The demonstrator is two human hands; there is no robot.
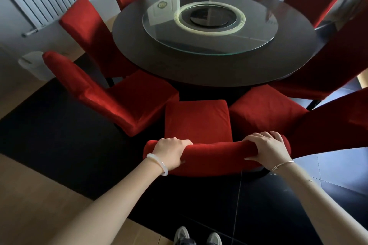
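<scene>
I'm gripping the red chair (197, 123) backrest with left hand (171, 152) and right hand (266, 148), fingers curled over, aligning it before round table (151, 59); next probably needs pushing in.

Both forearms are bare from the lower edge of the view to the wrists. Behind the left hand (171, 150) sits a smooth, rounded bangle (157, 163), milky white and faintly translucent. Behind the right hand (266, 148) runs a thin gold-toned wire bracelet (281, 165) with a small crossed knot on its near side, and a finer strand (309, 180) carrying a tiny bead lies a little further up that forearm. On the feet are grey shoes (182, 234) with darker toes, only their fronts in view.
</scene>
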